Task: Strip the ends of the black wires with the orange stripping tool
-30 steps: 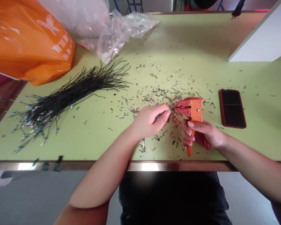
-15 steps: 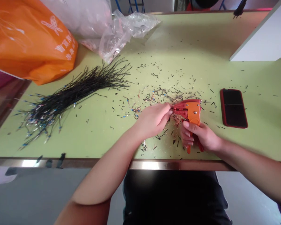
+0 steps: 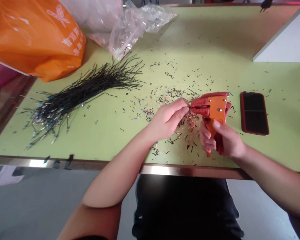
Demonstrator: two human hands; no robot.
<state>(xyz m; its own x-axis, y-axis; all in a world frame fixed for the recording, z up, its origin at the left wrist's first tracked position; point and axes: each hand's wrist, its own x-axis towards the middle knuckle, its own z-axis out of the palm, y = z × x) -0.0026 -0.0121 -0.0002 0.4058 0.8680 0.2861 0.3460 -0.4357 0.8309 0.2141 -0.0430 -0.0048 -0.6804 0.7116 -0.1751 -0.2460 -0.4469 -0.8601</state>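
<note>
My right hand [image 3: 226,138] is wrapped around the handles of a red and orange wire stripper [image 3: 215,108]. The stripper's jaws face left, towards my left hand [image 3: 168,120]. Thumb and forefinger of that hand pinch a thin black wire right at the jaws; only a short dark bit of it shows, the rest is hidden by the fingers. Under and around both hands lie short black insulation scraps [image 3: 175,91] and copper strands [image 3: 191,123]. To the left rests a large bundle of black wires [image 3: 82,86], with blue terminals at its near-left end.
A phone in a red case [image 3: 254,113] lies right of the stripper. An orange bag [image 3: 47,43] and clear plastic bags [image 3: 130,30] occupy the back left. At the back right stands a white panel [image 3: 287,40]. The metal table edge [image 3: 172,169] runs in front of my body.
The stripper and my right hand have moved right and tilted slightly. My left hand has shifted a little right too, still pinching at the jaws. The whole view has shifted slightly.
</note>
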